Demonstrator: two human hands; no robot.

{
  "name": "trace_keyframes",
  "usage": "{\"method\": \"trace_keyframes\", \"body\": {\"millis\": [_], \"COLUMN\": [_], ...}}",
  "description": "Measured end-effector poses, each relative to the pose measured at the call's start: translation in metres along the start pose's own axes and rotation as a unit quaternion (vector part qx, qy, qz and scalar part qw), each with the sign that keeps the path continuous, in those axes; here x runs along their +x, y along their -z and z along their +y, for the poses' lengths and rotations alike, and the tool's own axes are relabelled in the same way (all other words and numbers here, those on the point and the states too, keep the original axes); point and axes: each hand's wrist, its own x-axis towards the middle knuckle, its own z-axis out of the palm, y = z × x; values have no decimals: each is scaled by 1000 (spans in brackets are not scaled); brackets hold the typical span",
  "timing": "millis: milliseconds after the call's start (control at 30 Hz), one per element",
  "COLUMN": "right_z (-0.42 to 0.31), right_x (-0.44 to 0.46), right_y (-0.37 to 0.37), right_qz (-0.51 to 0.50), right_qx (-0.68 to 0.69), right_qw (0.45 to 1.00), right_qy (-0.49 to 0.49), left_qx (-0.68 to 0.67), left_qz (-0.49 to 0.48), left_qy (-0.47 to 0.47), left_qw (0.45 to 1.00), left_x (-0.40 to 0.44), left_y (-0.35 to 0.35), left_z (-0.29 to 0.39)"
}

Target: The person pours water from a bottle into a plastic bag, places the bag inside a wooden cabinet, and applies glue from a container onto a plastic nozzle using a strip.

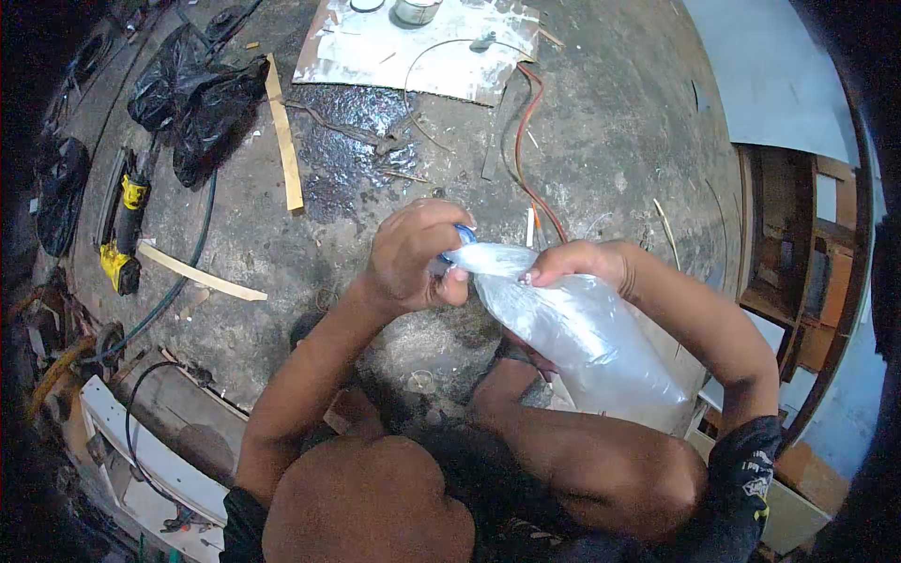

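Observation:
A clear plastic bag, puffed out and whitish, hangs in front of my knees with its gathered neck drawn toward the left. My left hand is closed round the end of the neck, fingers curled. A small blue rounded thing shows between those fingers; its kind is mostly hidden. My right hand pinches the bag just below the neck, with the thumb on top and the other fingers hidden behind the plastic. Whether the bag holds anything besides air I cannot tell.
A paint-smeared board bears an open can. Near it lie a red hose, a wet patch and a wooden strip. Black plastic bags and a yellow-black tool lie left; a wooden cabinet frame stands right.

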Motion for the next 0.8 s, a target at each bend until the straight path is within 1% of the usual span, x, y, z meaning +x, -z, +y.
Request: {"method": "trace_keyframes", "body": {"millis": [67, 167, 233, 333, 400, 433, 500, 633, 700, 800], "right_z": [2, 6, 11, 16, 24, 33, 43, 62, 80, 113], "right_x": [-2, -5, -6, -15, -17, -14, -13, -17, -14, 6], "right_y": [-2, -2, 2, -9, -9, 0, 2, 0, 11, 36], "right_qz": [-23, 11, 48, 83, 66, 40, 29, 57, 44, 3], "right_qx": [19, 27, -1, -2, 16, 28, 52, 74, 95, 162], "right_qw": [1000, 1000, 998, 996, 997, 998, 996, 991, 990, 985], "right_qy": [0, 10, 35, 25, 25, 36, 59, 100, 97, 63], "left_qx": [-1, -3, 1, 9, 6, 2, -9, -27, -30, -25], "left_qz": [6, 7, -4, -23, -33, -29, -22, -24, -29, -53], "left_qy": [-3, -8, -11, -14, -14, -15, -17, -10, -9, -20], "left_qw": [1000, 1000, 1000, 1000, 999, 999, 1000, 999, 999, 998], "left_x": [2, 5, 5, 4, 4, 4, 3, 0, 3, 8], "left_y": [-1, -1, 0, 0, -2, -4, -8, -13, -12, -10], "left_z": [1, 4, 5, 9, 11, 13, 14, 19, 26, 32]}}
